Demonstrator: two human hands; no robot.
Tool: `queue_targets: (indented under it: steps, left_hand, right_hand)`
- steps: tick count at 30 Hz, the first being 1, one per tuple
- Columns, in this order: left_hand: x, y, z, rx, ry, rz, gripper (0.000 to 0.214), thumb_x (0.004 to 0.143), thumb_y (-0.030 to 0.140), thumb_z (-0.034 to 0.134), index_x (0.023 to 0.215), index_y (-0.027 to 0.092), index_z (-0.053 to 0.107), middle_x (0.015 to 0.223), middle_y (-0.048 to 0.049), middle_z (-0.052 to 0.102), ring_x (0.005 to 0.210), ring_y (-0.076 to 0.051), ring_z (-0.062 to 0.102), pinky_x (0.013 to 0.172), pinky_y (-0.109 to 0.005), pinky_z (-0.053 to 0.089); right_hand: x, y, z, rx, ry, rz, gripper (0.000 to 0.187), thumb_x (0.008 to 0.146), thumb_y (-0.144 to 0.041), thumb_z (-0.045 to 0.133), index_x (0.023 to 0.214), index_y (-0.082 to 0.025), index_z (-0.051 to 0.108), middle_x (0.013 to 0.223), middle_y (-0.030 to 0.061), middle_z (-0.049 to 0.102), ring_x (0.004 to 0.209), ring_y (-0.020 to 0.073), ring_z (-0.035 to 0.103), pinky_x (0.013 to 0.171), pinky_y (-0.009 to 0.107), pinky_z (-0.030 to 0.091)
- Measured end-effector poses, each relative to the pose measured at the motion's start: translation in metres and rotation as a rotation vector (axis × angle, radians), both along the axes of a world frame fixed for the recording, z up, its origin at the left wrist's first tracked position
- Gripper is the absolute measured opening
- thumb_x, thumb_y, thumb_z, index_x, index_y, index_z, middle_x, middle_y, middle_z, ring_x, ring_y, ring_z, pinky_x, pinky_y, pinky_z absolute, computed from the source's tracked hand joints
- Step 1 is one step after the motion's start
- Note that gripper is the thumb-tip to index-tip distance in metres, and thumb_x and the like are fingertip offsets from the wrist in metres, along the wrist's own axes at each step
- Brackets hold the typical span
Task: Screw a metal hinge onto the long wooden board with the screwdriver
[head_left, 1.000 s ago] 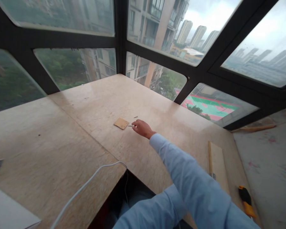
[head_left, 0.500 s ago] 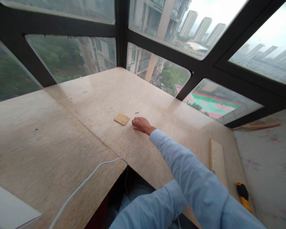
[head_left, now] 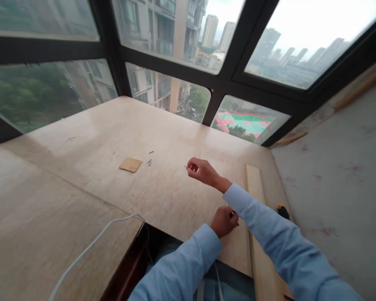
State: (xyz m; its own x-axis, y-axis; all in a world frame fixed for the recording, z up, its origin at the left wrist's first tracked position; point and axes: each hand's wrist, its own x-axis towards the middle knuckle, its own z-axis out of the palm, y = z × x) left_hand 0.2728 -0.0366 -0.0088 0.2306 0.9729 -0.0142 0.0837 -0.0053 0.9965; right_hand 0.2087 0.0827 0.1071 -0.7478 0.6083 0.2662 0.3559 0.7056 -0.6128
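Observation:
My right hand is raised over the table, with thumb and forefinger pinched on a thin metal nail or screw; which of the two I cannot tell. Closer to me and lower, my left hand has its fingers curled closed near the table's front edge. A tiny shiny bit shows at its top, but what it holds is hidden. Left of my right hand lie small metal nails or screws, with another thin one just behind. Beside them rests a small square wooden plate with holes along one edge.
A long wooden board lies on the tabletop at the right, partly behind my right sleeve. Past it is a black and yellow tool handle. A white cable crosses the front left. Windows and a papered wall border the table.
My right hand has drawn back to the right from beside the wooden plate, holding the thin metal piece. My left hand has come into sight from behind the right sleeve. The view has turned right.

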Motion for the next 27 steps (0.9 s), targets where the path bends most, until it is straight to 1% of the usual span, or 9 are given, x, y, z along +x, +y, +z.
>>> queue_targets:
  steps: [3, 6, 9, 12, 15, 19, 23, 25, 27]
  left_hand:
    - [-0.001, -0.003, -0.003, 0.040, 0.007, 0.047, 0.023, 0.085, 0.013, 0.053, 0.097, 0.014, 0.073, 0.084, -0.0058, 0.074, 0.060, -0.013, 0.067, 0.066, -0.025, 0.054]
    - [-0.004, -0.004, -0.004, 0.054, 0.058, 0.038, 0.022, 0.089, 0.016, 0.054, 0.102, 0.014, 0.072, 0.087, -0.0073, 0.074, 0.063, -0.014, 0.068, 0.066, -0.025, 0.055]
    - [-0.006, -0.003, -0.003, 0.073, 0.119, 0.046, 0.022, 0.091, 0.019, 0.054, 0.105, 0.016, 0.070, 0.093, -0.0079, 0.074, 0.068, -0.015, 0.069, 0.071, -0.027, 0.056]
    - [-0.004, -0.001, 0.001, 0.035, 0.102, 0.033, 0.024, 0.088, 0.016, 0.056, 0.109, 0.015, 0.068, 0.098, -0.0089, 0.074, 0.076, -0.016, 0.070, 0.077, -0.029, 0.056]
    - [0.005, 0.003, 0.008, -0.085, 0.019, 0.043, 0.032, 0.083, 0.012, 0.062, 0.114, 0.012, 0.065, 0.104, -0.0135, 0.073, 0.089, -0.020, 0.071, 0.084, -0.032, 0.056]
    - [0.024, 0.007, 0.019, -0.335, -0.135, 0.118, 0.039, 0.078, 0.012, 0.070, 0.116, 0.009, 0.062, 0.116, -0.0202, 0.069, 0.107, -0.024, 0.068, 0.092, -0.034, 0.052]
    - [0.040, 0.009, 0.033, -0.588, -0.279, 0.080, 0.050, 0.072, 0.017, 0.078, 0.119, 0.010, 0.060, 0.118, -0.0181, 0.069, 0.100, -0.025, 0.068, 0.082, -0.032, 0.054]
    - [0.044, 0.009, 0.040, -0.639, -0.312, 0.105, 0.050, 0.072, 0.019, 0.078, 0.117, 0.010, 0.059, 0.115, -0.0162, 0.069, 0.096, -0.024, 0.068, 0.077, -0.030, 0.053]
    - [0.046, 0.008, 0.046, -0.660, -0.366, 0.124, 0.043, 0.074, 0.019, 0.075, 0.112, 0.011, 0.058, 0.114, -0.0152, 0.068, 0.097, -0.022, 0.067, 0.076, -0.028, 0.053]
  right_hand:
    - [0.066, 0.001, 0.008, -0.114, 0.129, -0.174, 0.005, 0.083, -0.024, 0.057, 0.081, -0.019, 0.059, 0.070, -0.0019, 0.061, 0.062, 0.0115, 0.056, 0.061, 0.024, 0.044]
    - [0.132, -0.006, 0.005, -0.220, 0.246, -0.363, 0.010, 0.081, -0.028, 0.062, 0.082, -0.019, 0.060, 0.072, -0.0014, 0.061, 0.063, 0.0122, 0.057, 0.060, 0.025, 0.046]
    - [0.190, -0.021, -0.010, -0.310, 0.350, -0.536, 0.016, 0.079, -0.033, 0.065, 0.082, -0.019, 0.061, 0.073, -0.0008, 0.060, 0.063, 0.0132, 0.057, 0.060, 0.026, 0.047]
    - [0.233, -0.037, -0.032, -0.390, 0.450, -0.705, 0.020, 0.075, -0.037, 0.069, 0.078, -0.018, 0.062, 0.071, -0.0006, 0.060, 0.062, 0.0139, 0.056, 0.058, 0.026, 0.046]
    - [0.256, -0.051, -0.057, -0.459, 0.562, -0.846, 0.022, 0.070, -0.037, 0.073, 0.076, -0.018, 0.064, 0.067, -0.0003, 0.062, 0.060, 0.0144, 0.056, 0.056, 0.026, 0.044]
    - [0.263, -0.063, -0.081, -0.476, 0.656, -0.931, 0.022, 0.071, -0.038, 0.072, 0.075, -0.019, 0.062, 0.068, -0.0008, 0.061, 0.060, 0.0145, 0.055, 0.057, 0.027, 0.045]
    - [0.264, -0.067, -0.093, -0.456, 0.725, -0.968, 0.023, 0.074, -0.041, 0.071, 0.078, -0.020, 0.062, 0.070, -0.0014, 0.061, 0.063, 0.0146, 0.056, 0.060, 0.027, 0.046]
    - [0.264, -0.068, -0.095, -0.458, 0.750, -0.973, 0.024, 0.073, -0.041, 0.071, 0.078, -0.020, 0.062, 0.071, -0.0014, 0.062, 0.063, 0.0146, 0.055, 0.061, 0.028, 0.047]
    - [0.265, -0.068, -0.096, -0.465, 0.773, -0.972, 0.024, 0.073, -0.041, 0.072, 0.078, -0.019, 0.062, 0.072, -0.0012, 0.062, 0.063, 0.0145, 0.055, 0.061, 0.028, 0.047]
